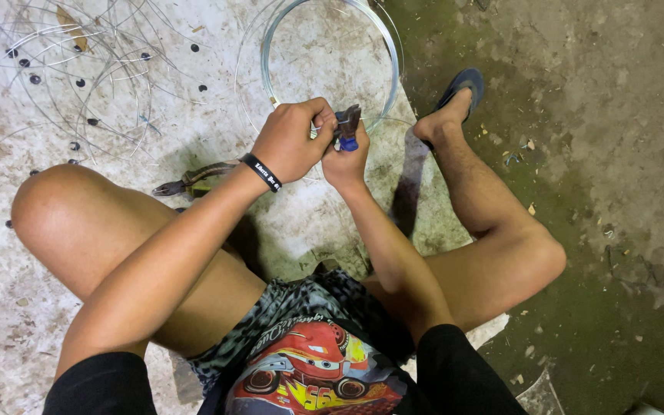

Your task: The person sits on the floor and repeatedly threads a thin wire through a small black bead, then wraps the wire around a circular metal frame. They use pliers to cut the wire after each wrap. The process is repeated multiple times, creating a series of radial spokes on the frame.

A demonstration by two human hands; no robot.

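The left hand [290,142] pinches a thin silver wire, fingers tight together. The right hand [345,157] squeezes 1 pair of blue-handled pliers [348,125] just beside it, above the floor. 1 shiny round wire coil [387,46] is still mostly whole. 1 messy pile of cut wire pieces [78,69] lies far left. 1 more old brown tool [194,179] rests near the knee.

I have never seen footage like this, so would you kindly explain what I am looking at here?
There is no machine here. One camera on a person's head looks down at their own hands as they sit on a concrete floor. The right hand grips blue-handled pliers. The left hand, with a black wristband, is closed next to the pliers, apparently pinching wire. A coil of wire lies in front, cut wire pieces to the left, and another pair of pliers on the floor.
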